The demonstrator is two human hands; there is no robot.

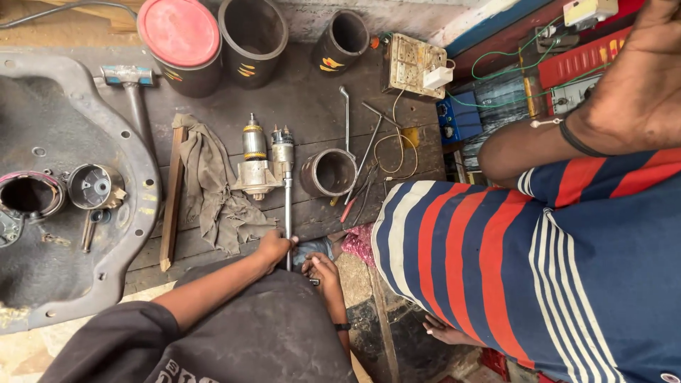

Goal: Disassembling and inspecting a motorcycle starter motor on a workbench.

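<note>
right hand (320, 268): fingertips tucked under, grip impossible to tell
long metal tool (287, 213): lower end hidden behind left hand (274, 246)
striped shirt (539, 269): cut off at right edge
metal pan (135, 177): cut at left edge

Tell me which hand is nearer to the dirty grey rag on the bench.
The left hand. It grips the long metal tool just right of the rag; the right hand sits farther right and lower.

The long metal rod tool (288, 213) lies lengthwise on the dark wooden table (312, 106), slim and silver-grey. Its far end meets the starter motor assembly (266, 162), a grey metal housing with a brass-banded armature and a cylindrical solenoid standing side by side. Its near end sits at the table edge.
</note>
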